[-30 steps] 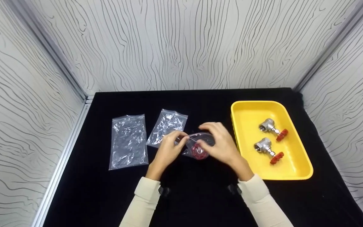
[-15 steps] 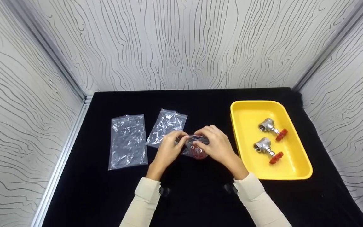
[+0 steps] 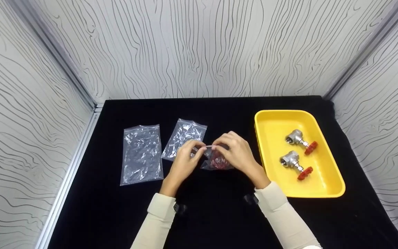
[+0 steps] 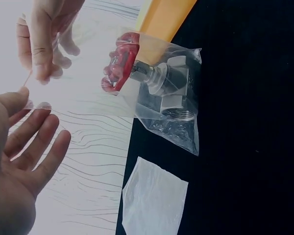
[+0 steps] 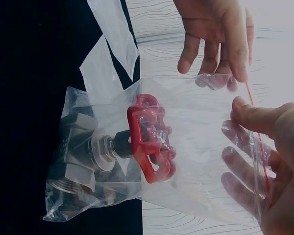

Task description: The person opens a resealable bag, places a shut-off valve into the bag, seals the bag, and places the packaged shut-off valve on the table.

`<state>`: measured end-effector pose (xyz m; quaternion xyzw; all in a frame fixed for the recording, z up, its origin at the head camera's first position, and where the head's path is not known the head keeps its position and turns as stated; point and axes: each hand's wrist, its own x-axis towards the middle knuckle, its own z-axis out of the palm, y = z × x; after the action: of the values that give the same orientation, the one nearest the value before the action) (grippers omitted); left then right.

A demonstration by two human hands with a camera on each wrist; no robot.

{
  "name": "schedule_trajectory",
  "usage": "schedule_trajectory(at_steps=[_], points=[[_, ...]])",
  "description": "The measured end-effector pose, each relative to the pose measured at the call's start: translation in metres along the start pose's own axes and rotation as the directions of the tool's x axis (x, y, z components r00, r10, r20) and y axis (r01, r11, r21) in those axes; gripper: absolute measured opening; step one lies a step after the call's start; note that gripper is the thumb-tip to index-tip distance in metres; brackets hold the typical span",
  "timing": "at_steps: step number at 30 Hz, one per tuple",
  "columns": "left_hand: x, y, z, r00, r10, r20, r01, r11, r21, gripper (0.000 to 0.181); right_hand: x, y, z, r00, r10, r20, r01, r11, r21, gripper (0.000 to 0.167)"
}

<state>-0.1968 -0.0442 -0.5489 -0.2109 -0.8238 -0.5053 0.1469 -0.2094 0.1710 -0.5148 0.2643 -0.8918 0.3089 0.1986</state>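
Observation:
A clear zip bag (image 4: 157, 122) stands on the black cloth with a metal valve (image 4: 174, 81) inside, its red handwheel (image 5: 149, 139) towards the bag's mouth. My left hand (image 3: 185, 159) pinches one corner of the mouth between thumb and fingers. Close beside it, my right hand (image 3: 237, 152) pinches the same edge, thumb on the near side and fingers behind the film. A red line runs along the bag's mouth in the right wrist view. Neither hand touches the valve directly.
Two flat clear bags (image 3: 142, 155) (image 3: 185, 138) lie to the left on the black cloth. On the right, a yellow tray (image 3: 273, 188) holds two valves (image 3: 294, 137) (image 3: 290, 159) with red handwheels. Patterned white panels (image 3: 192, 52) enclose the back and sides.
My right hand has moved left along the bag's mouth, closer to my left hand. The bag's mouth, round and gaping earlier, is now drawn into a narrow line between the hands.

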Motion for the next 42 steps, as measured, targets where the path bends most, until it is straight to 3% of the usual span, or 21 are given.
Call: schedule_trajectory(at_steps=[10,17,24,31,42], points=[[0.003,-0.001,0.003,0.997,-0.007,-0.082,0.008,1.0,0.017,0.009,0.01,-0.004,0.005,0.998,-0.055,0.02,0.055,0.998,-0.014,0.009],[0.005,-0.004,0.004,0.996,-0.037,-0.083,0.033,0.999,-0.043,0.01,0.013,-0.002,0.01,0.999,-0.042,0.035,0.041,0.999,0.017,0.009],[0.004,-0.008,0.003,0.996,-0.024,-0.083,0.02,0.999,-0.049,0.01,0.014,0.001,0.011,0.998,-0.045,0.036,0.044,0.998,0.037,0.007],[0.004,-0.008,0.002,0.996,-0.053,-0.078,0.049,0.998,-0.043,0.008,0.017,0.0,0.012,0.997,-0.052,0.055,0.051,0.998,0.03,0.007],[0.005,-0.008,0.002,0.996,-0.015,-0.091,0.011,0.999,-0.04,0.008,0.019,0.0,0.015,0.997,-0.064,0.053,0.063,0.998,0.021,0.008]])
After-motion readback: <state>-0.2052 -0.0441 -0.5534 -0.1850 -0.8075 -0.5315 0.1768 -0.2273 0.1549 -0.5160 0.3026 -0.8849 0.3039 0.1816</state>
